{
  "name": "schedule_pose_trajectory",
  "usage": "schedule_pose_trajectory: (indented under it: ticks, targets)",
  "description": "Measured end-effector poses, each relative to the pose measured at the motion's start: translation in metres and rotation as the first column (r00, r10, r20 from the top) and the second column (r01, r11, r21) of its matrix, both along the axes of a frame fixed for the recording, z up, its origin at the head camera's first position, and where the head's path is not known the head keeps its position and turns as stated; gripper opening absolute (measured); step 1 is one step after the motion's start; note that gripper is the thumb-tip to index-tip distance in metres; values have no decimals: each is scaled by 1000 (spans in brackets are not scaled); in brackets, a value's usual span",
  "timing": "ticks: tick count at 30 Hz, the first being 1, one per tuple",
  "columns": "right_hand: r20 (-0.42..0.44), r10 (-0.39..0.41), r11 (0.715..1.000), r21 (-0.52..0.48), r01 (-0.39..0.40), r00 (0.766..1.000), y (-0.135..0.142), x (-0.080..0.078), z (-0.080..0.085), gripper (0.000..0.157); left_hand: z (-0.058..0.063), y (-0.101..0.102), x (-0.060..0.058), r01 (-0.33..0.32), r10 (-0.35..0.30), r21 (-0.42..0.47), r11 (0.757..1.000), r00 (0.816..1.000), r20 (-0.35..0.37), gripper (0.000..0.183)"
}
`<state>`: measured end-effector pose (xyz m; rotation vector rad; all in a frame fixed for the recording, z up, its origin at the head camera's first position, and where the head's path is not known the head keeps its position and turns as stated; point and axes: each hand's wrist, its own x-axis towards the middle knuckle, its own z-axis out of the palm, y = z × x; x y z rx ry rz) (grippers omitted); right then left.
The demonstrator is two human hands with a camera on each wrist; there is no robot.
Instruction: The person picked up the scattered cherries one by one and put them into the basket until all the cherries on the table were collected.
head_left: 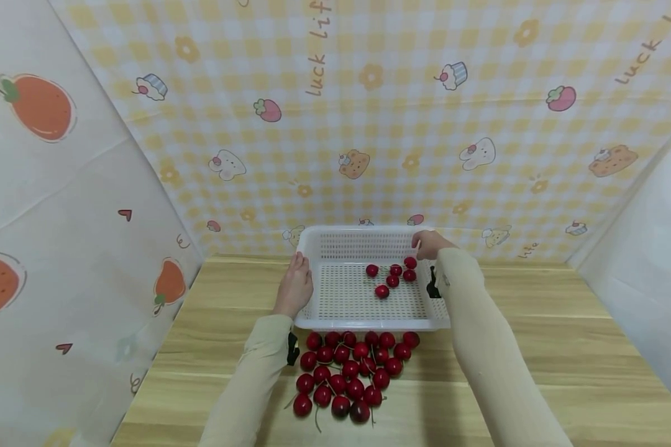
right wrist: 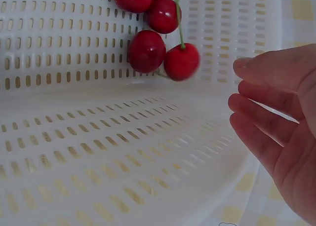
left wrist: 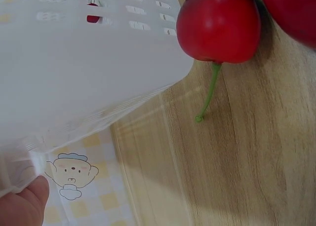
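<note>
A white perforated plastic basket (head_left: 358, 325) stands on the table, with several red cherries (head_left: 392, 281) towards its right side. My left hand (head_left: 295, 287) holds the basket's left rim; in the left wrist view only a fingertip (left wrist: 30, 199) shows, against the rim. Over the basket's back right corner is my right hand (head_left: 432, 244), its loosely bent fingers apart from the thumb and nothing between them. Just off those fingertips, one cherry (right wrist: 181, 61) with a green stem lies beside others inside the basket.
In front of the basket, many cherries (head_left: 350, 370) with stems lie close together on the wooden table (head_left: 542, 347). A yellow checked cloth (head_left: 402, 124) hangs right behind the basket. White printed sheets (head_left: 78, 205) close off both sides.
</note>
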<state>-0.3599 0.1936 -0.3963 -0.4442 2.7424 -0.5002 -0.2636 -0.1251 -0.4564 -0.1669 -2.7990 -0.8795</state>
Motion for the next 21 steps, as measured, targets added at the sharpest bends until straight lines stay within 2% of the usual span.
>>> schedule_pose_trajectory:
  ticks: [3,5,8,11,14,17,19,21]
  targets:
    - [-41,22,1000,-20,-22,999,-1,2,5,30,0,1,0,2,-2,3,1000,1000,6,40]
    - [-110,61,997,-42,-66,992,-3,3,10,28,0,0,0,4,-4,0,1000,1000,10,40]
    - [-218,118,985,-99,-142,969,-6,9,21,26,0,0,0,4,-3,-10,1000,1000,14,41]
    - [-313,156,969,-135,-206,937,-10,23,37,24,0,1,0,6,-6,-8,1000,1000,5,41]
    - [-390,172,956,-157,-249,905,-14,51,54,24,0,1,0,12,-12,-3,1000,1000,-2,40]
    - [-476,195,942,-154,-300,858,-16,91,67,25,-1,1,0,18,-18,-14,1000,1000,-12,40]
    - [-518,206,926,-172,-337,830,-15,120,70,25,-2,0,0,17,-17,-18,1000,1000,-18,40]
    - [-539,218,905,-200,-374,814,-14,147,67,24,-1,0,1,15,-16,-17,1000,1000,-23,40]
